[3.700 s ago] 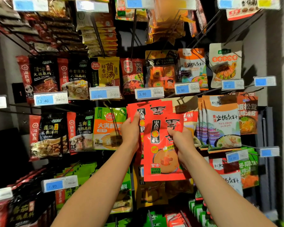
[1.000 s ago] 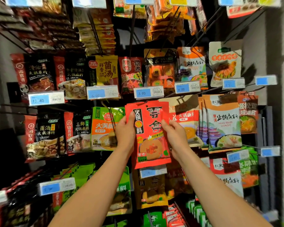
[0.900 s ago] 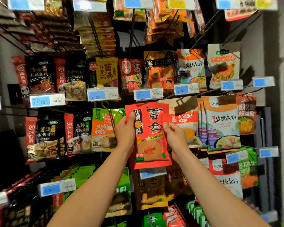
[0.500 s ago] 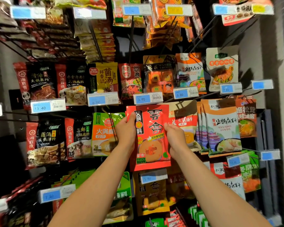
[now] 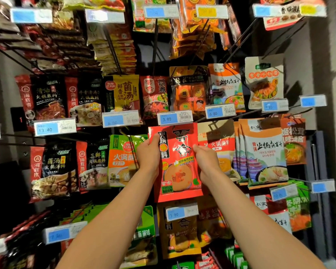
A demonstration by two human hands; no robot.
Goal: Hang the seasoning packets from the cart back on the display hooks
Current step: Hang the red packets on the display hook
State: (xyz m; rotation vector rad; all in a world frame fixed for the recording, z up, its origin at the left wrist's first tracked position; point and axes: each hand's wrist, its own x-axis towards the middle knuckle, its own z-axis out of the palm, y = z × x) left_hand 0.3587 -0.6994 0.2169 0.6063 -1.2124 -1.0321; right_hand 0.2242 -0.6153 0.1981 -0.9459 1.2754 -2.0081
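Note:
A red seasoning packet [image 5: 177, 167] with black lettering and a bowl picture hangs upright in the middle row of the display, its top edge just under the 3.90 price tag [image 5: 175, 117]. My left hand [image 5: 148, 155] grips its left edge, thumb over the front near the top corner. My right hand [image 5: 206, 162] holds its right edge at mid height. The hook that carries the packet is hidden behind the tag and the packet. The cart is out of view.
Hooks full of packets surround it: a green and orange packet [image 5: 122, 162] to the left, a cream and red one [image 5: 219, 144] to the right, a brown packet [image 5: 180, 235] below behind a second 3.90 tag [image 5: 181, 212]. Black hook rods [image 5: 241, 37] jut out above.
3.7 s ago I held a red packet in front of another on the hook. It now sits back flat against the display, with both hands at its edges. The view has tilted up slightly.

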